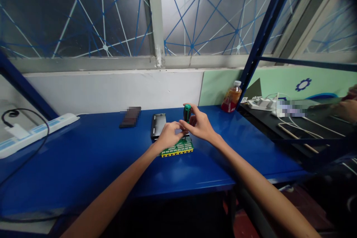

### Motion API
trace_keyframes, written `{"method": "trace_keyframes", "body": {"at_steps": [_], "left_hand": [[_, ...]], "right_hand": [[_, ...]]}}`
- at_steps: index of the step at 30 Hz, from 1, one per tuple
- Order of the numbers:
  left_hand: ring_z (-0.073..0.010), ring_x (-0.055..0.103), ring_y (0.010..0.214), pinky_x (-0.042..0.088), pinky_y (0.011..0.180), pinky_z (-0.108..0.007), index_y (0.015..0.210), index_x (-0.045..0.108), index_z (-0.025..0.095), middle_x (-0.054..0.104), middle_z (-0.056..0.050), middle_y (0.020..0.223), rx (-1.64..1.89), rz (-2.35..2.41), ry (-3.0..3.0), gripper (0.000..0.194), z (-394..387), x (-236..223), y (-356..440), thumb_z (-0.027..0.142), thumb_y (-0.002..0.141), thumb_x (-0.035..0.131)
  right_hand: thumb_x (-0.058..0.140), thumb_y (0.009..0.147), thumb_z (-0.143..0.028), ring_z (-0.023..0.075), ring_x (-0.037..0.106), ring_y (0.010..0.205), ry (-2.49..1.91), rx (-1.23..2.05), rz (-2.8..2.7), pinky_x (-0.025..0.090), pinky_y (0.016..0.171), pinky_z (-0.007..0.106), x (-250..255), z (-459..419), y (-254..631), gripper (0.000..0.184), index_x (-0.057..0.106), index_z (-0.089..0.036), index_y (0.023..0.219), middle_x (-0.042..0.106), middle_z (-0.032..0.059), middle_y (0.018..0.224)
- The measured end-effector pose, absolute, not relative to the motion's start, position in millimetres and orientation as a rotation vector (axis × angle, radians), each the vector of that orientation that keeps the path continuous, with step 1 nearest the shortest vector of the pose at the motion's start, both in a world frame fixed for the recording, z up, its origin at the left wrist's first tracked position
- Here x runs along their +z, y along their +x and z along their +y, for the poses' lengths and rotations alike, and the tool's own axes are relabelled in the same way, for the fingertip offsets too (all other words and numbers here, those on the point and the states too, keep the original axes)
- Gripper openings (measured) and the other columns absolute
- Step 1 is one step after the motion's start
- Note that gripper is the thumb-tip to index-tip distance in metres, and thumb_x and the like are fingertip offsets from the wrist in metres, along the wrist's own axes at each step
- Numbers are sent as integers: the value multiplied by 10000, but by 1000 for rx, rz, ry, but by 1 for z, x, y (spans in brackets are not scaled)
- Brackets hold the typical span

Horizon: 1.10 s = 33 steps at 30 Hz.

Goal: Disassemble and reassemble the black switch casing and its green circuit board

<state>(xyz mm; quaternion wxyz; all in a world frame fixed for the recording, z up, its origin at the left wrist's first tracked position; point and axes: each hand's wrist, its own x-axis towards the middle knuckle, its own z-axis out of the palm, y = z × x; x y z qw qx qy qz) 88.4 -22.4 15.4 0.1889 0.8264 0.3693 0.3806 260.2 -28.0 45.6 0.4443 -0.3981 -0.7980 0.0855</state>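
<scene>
My right hand (201, 124) is closed round the green and black handle of a screwdriver (187, 112), which stands upright with its shaft pointing down. Close beside it, my left hand (170, 134) has its fingers pinched together near the shaft; what they hold, if anything, is hidden. Under both hands lies a green circuit board (182, 147) with a yellow front edge, its left part covered by my left hand. A black case with a grey top (158, 124) sits just behind my left hand. The screwdriver's tip cannot be made out.
A dark phone-like slab (131, 117) lies to the left on the blue table (111, 171). Far left is a white power strip (36, 134) with a black cable. A drink bottle (232, 97) stands at the back right, near a blue post. Another person's hand (348, 108) shows far right.
</scene>
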Motion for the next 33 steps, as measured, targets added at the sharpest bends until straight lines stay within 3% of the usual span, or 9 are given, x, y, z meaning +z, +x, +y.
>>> {"method": "trace_keyframes", "body": {"at_steps": [13,24,33], "left_hand": [[-220,680,851,501,824,-330,843,759,160,740,-71,886,1057,1018,2313,95,-20,14,88,175,789,683],[-219,678,899,486,872,-338,915,756,171,745,-69,935,979,885,2285,173,-20,17,89,142,816,617],[-220,681,897,482,842,-320,923,754,170,748,-58,943,972,909,2264,182,-21,17,88,143,811,612]], "right_hand": [[568,844,-412,114,554,554,-949,247,-1957,408,530,250,49,-29,260,509,432,-201,1287,603,12,819],[561,813,-241,105,568,561,-824,486,-1967,466,544,253,53,-31,264,516,417,-220,1308,641,17,891],[548,793,-221,92,556,524,-838,529,-1959,458,500,245,52,-30,263,527,407,-218,1301,617,9,886]]}}
